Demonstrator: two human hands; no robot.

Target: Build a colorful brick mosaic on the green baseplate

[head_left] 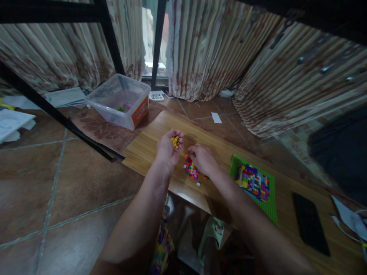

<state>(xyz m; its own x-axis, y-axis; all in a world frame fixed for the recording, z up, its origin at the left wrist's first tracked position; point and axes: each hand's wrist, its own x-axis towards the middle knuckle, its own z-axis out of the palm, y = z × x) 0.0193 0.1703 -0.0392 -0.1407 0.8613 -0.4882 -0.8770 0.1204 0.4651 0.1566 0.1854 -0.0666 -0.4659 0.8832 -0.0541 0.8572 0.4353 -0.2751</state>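
Note:
My left hand (168,148) is cupped palm up over the wooden board, its fingers curled round a small heap of yellow toy bricks (175,142). Just right of it, my right hand (200,156) reaches down at the top of a pile of small mixed-colour bricks (191,169). Its fingers are bent together in a pinch, and what lies between the fingertips is hidden. One white brick (198,184) lies apart, below the pile. Farther right, a green baseplate (271,208) carries a built block of multicoloured bricks (254,182).
The wooden board (160,130) is low, above a tiled floor (94,179). A clear plastic box (114,91) with a few bricks inside stands beyond its left end. A black phone-like slab (311,223) lies at the right. Black metal bars (65,122) cross on the left.

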